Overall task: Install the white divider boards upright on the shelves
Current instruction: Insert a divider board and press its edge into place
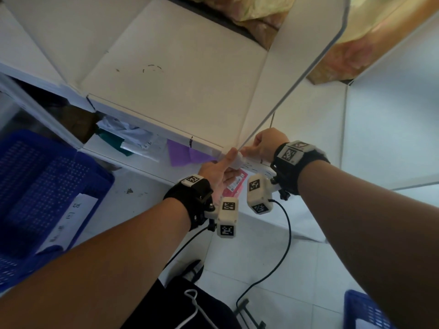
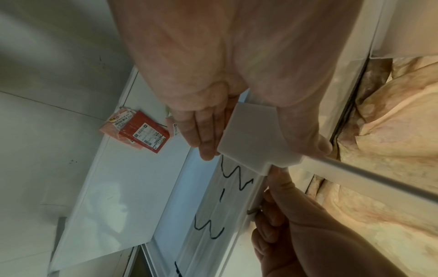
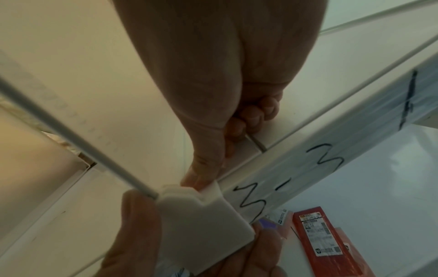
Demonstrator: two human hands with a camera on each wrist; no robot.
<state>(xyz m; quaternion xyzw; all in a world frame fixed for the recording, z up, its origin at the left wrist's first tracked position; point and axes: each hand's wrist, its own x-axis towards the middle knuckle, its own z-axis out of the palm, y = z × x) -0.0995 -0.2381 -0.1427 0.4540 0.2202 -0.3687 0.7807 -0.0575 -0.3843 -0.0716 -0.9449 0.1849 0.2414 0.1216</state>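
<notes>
A white divider board (image 1: 297, 55) stands upright on the white shelf (image 1: 178, 79), its thin grey front edge (image 3: 78, 144) running down to my hands. At its lower front corner sits a white plastic clip (image 1: 237, 161) (image 2: 251, 138) (image 3: 203, 219) against the shelf's front rail (image 3: 308, 168), which is marked "3-3". My left hand (image 1: 228, 162) (image 2: 260, 150) pinches the clip between thumb and fingers. My right hand (image 1: 263, 146) (image 3: 225, 150) is to the right of the board, fingers curled into the palm, thumb tip pressing the clip's top.
A blue perforated crate (image 1: 47, 186) stands on the floor at left, another blue crate (image 1: 365, 309) at the lower right. Red labelled packets (image 2: 142, 131) lie on the lower shelf under my hands. Purple paper (image 1: 183, 153) and packets fill the compartment to the left. A crumpled yellowish bag (image 1: 356, 43) lies behind the board.
</notes>
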